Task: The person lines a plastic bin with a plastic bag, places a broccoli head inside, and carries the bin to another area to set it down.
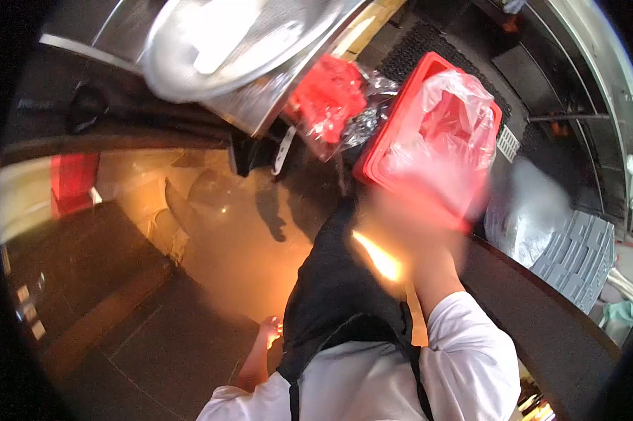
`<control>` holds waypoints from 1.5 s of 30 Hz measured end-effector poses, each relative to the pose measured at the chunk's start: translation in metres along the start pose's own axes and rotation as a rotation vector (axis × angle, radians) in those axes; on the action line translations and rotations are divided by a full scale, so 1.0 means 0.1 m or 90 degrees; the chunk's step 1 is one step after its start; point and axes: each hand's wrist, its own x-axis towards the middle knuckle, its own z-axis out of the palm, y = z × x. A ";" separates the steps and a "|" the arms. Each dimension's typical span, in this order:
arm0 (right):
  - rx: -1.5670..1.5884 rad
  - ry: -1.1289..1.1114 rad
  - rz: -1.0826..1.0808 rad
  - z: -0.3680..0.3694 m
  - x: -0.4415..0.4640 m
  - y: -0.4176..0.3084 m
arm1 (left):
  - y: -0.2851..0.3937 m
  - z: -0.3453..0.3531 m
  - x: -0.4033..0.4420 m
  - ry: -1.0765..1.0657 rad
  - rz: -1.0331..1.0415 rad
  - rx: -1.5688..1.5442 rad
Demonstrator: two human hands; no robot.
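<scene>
My right hand (425,210) is smeared by motion at the near end of a red plastic bin (372,165). Whether it touches the bin or grips anything I cannot tell. A clear plastic liner bag (471,91) covers the bin's inside and folds over its rim. My left hand (271,330) hangs low beside my black apron (344,295), fingers partly visible and loosely apart, with nothing seen in it. Left of the bin lies a clear plastic bag with red contents (330,95).
A large metal bowl (165,77) with something white inside stands on a steel counter (260,112) at the top. On the right are a grey slotted plastic crate (576,256) and a dark ledge (534,302). A black textured mat (418,52) lies beyond the bin.
</scene>
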 end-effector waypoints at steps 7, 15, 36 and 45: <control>-0.107 0.018 -0.063 -0.81 -0.52 0.59 | -0.13 -0.68 -0.40 -0.011 0.170 0.081; -0.200 -0.023 -0.037 -1.74 -0.32 1.68 | -0.14 -1.78 -0.11 0.025 0.299 0.130; -0.601 -0.192 0.086 -1.30 -2.56 5.51 | -0.31 -2.26 0.92 0.044 0.611 0.159; -1.043 -0.039 -1.043 -0.67 -2.05 1.99 | -0.14 -0.33 0.51 -0.019 0.246 0.050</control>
